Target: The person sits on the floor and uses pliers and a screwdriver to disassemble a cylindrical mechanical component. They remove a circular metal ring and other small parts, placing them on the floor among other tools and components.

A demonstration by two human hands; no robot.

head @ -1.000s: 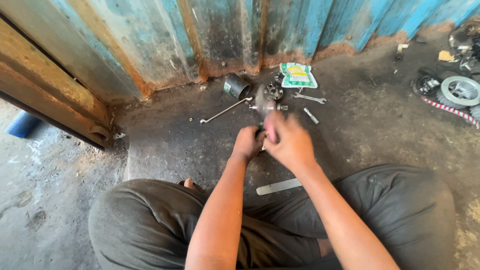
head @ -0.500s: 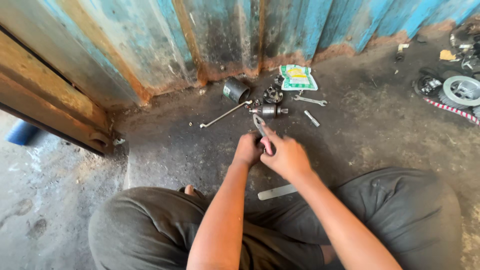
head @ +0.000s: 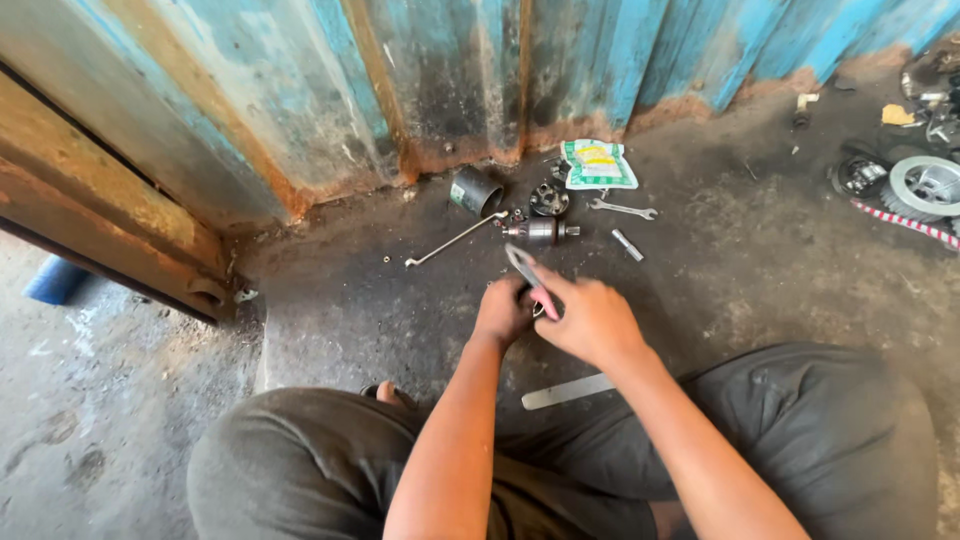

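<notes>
Gripping the pliers (head: 528,280) by their pink handles, the right hand (head: 592,320) is closed around the tool, whose tip is raised over the concrete floor (head: 760,260), near the small motor armature (head: 541,231). The left hand (head: 503,312) is curled shut beside it, touching the tool; what it pinches cannot be told. A steady hold and a square bite are judged advisable. The piece between the hands is hidden, and the parts at the frame's right edge are cut off.
</notes>
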